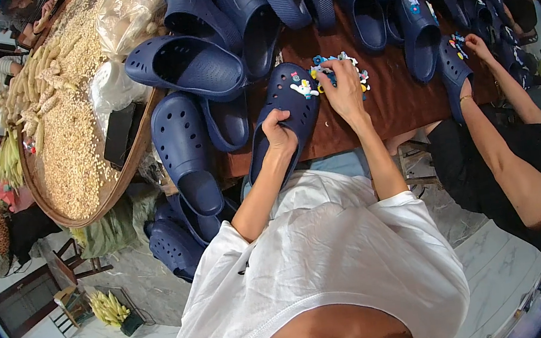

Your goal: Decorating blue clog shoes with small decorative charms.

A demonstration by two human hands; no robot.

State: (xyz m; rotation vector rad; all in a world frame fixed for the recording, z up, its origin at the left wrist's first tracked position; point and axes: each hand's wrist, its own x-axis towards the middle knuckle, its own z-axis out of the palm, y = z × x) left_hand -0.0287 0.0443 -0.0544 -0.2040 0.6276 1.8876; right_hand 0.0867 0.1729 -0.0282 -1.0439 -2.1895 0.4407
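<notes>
The left hand [278,135] clamped the navy clog [284,116] steady on the desk [398,109], while the right hand [343,86] beyond it pinched a charm [320,68] at its holes.

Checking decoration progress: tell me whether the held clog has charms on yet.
On: the navy clog in the left hand shows a white charm on its upper.

Both bare forearms rise from the white sleeves toward twelve o'clock. The left hand [278,134] sits lower, wrist bent, fingers curled shut in a grip, knuckles facing the camera. The right hand [344,89] reaches farther, at one o'clock of the left, palm down, fingertips pressed downward.
</notes>
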